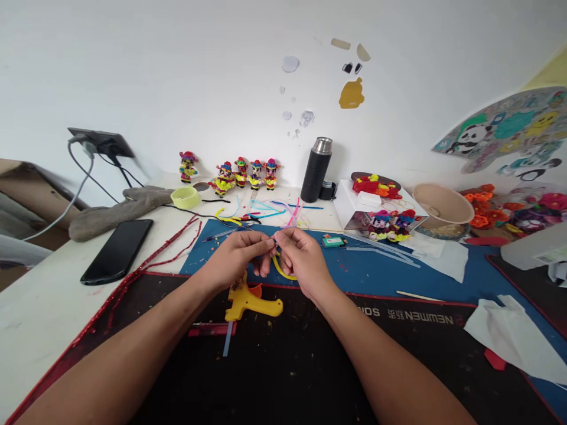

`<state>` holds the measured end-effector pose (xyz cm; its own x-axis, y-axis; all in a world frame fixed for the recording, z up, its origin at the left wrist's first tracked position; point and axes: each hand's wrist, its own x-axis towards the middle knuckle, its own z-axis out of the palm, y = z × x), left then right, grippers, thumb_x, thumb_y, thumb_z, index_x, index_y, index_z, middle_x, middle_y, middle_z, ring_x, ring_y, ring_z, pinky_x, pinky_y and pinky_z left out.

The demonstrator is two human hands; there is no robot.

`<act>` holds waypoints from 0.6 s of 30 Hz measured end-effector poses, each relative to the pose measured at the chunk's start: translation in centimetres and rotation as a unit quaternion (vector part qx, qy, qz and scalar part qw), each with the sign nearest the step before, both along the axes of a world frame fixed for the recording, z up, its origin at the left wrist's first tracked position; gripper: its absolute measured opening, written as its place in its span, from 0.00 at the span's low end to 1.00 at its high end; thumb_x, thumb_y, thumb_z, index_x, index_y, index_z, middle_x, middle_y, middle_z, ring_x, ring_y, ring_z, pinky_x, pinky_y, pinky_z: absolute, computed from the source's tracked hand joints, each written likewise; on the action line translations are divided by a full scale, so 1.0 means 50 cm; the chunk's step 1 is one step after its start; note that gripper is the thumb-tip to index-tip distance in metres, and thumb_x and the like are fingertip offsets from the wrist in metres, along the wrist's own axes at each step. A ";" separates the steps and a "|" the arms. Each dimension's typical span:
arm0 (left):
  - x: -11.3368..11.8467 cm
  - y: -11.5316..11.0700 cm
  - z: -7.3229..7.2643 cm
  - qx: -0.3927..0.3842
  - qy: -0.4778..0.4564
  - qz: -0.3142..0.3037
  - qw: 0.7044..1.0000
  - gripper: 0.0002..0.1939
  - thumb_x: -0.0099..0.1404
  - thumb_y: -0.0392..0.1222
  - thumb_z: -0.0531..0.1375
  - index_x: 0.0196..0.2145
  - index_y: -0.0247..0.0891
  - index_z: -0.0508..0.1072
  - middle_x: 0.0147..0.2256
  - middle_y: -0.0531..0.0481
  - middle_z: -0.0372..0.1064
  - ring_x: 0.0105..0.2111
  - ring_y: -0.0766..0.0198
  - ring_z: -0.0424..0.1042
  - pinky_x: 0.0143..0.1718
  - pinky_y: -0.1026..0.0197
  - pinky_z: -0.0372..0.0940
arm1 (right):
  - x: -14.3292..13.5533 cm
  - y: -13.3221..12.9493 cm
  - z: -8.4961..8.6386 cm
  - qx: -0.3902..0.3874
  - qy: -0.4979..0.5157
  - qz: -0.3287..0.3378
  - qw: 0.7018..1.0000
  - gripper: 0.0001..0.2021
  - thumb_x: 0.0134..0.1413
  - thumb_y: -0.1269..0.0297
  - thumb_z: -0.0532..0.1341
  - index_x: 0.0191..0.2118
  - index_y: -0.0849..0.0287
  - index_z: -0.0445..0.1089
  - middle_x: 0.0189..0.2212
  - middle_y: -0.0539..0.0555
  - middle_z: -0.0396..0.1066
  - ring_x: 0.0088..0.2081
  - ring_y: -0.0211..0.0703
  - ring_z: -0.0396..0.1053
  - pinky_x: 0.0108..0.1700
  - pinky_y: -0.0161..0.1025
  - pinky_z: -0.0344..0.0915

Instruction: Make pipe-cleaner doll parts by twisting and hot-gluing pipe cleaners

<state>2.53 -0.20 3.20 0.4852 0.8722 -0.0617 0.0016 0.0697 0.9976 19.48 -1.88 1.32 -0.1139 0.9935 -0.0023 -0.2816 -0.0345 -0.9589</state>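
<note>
Above the mats, my left hand and my right hand meet, thumbs and index fingers pinched together at the tips. What sits between the fingertips is tiny and mostly hidden. A curved yellow pipe cleaner loops out below the pinch, against the fingers of my right hand. Just under my left hand lies a yellow hot glue gun with an orange trigger and a translucent glue stick poking out of its back. Beside it is a red pen-like tool, partly behind my left forearm.
Pipe cleaners in several colours lie behind my hands. Small figurines and a black thermos stand along the wall. A phone and red tinsel stems are left; a white box, bowl and tissue are right.
</note>
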 end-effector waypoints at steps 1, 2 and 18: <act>-0.001 0.002 -0.002 -0.011 -0.014 0.006 1.000 0.17 0.66 0.53 0.66 0.29 0.36 0.76 0.20 0.49 0.74 0.19 0.65 0.69 0.25 0.63 0.64 | 0.000 0.000 0.001 -0.003 0.005 0.007 1.000 0.18 0.55 0.45 0.70 0.33 0.55 0.70 0.14 0.40 0.60 0.13 0.31 0.55 0.16 0.32 0.49; -0.001 0.004 -0.004 -0.021 -0.026 0.012 0.999 0.17 0.66 0.53 0.66 0.29 0.36 0.76 0.19 0.49 0.73 0.18 0.65 0.68 0.24 0.63 0.63 | 0.000 0.000 0.001 -0.004 0.007 0.014 1.000 0.18 0.55 0.45 0.70 0.35 0.55 0.71 0.14 0.40 0.61 0.13 0.32 0.55 0.16 0.32 0.49; 0.001 0.003 0.001 0.016 0.031 -0.007 0.999 0.21 0.64 0.58 0.69 0.37 0.34 0.79 0.29 0.47 0.78 0.24 0.65 0.71 0.29 0.62 0.68 | 0.012 0.011 -0.002 0.010 -0.007 -0.050 0.999 0.17 0.53 0.48 0.72 0.32 0.55 0.68 0.13 0.38 0.56 0.12 0.31 0.53 0.16 0.31 0.45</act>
